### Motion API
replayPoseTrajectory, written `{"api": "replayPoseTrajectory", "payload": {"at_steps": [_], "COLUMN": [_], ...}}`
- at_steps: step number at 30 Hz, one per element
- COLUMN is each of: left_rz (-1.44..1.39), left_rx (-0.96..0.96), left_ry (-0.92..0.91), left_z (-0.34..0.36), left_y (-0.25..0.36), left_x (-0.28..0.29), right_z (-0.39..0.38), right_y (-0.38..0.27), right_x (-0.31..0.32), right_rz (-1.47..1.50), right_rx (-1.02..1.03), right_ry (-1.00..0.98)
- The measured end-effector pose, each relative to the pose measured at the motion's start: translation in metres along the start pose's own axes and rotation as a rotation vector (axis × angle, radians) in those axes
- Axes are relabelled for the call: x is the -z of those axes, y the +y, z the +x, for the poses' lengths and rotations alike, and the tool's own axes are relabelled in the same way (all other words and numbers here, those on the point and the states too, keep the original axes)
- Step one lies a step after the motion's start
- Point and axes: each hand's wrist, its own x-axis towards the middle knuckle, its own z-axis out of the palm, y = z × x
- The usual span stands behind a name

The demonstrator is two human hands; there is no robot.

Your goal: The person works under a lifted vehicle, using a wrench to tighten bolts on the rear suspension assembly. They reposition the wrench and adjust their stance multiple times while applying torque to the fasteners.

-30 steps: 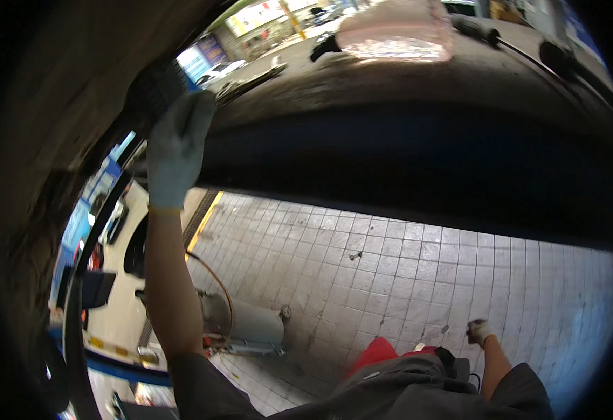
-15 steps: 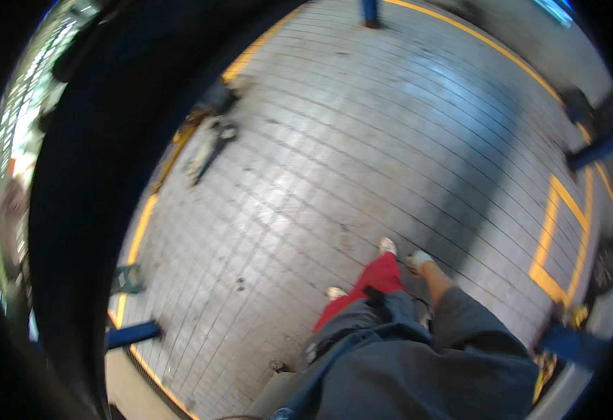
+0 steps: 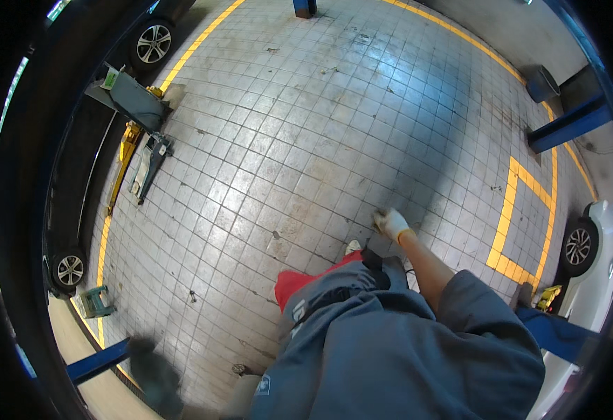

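Note:
My right hand (image 3: pixel 392 224), in a white work glove with a yellow cuff, hangs in front of my body above the tiled floor. Its fingers are loosely bent and somewhat apart, and I see nothing held in them. At the lower left a dark, smeared shape (image 3: pixel 154 371) stands out from my side; it may be my left hand or something in it, but motion blur hides the fingers. Red cloth (image 3: pixel 296 287) shows by my legs, with one white shoe (image 3: pixel 352 246) beyond it.
Left stand a black car (image 3: pixel 75 164), a floor jack (image 3: pixel 151 164), a yellow lift arm (image 3: pixel 123 164) and a green stool-like item (image 3: pixel 96 302). Right are blue lift posts (image 3: pixel 573 129), a dark bin (image 3: pixel 542 84) and a white car (image 3: pixel 601 269). Yellow lines (image 3: pixel 506 217) mark the floor (image 3: pixel 285 175).
The view has turned and sharpened. My right hand has swung forward, away from my legs. The dark blurred shape has appeared at lower left, and more of the black car shows.

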Motion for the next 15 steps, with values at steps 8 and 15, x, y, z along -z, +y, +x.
{"api": "replayPoseTrajectory", "payload": {"at_steps": [8,15], "left_rz": [-0.235,-0.190], "left_rx": [-0.469,-0.902], "left_ry": [-0.470,-0.598], "left_z": [0.064,0.202], "left_y": [0.203,0.324], "left_x": [-0.320,-0.496], "right_z": [-0.066,0.003], "right_y": [-0.221,-0.265], "right_x": [0.200,0.356], "right_rz": [0.565,0.674], "right_rx": [0.514,0.503], "right_ry": [-0.409,-0.269]}}
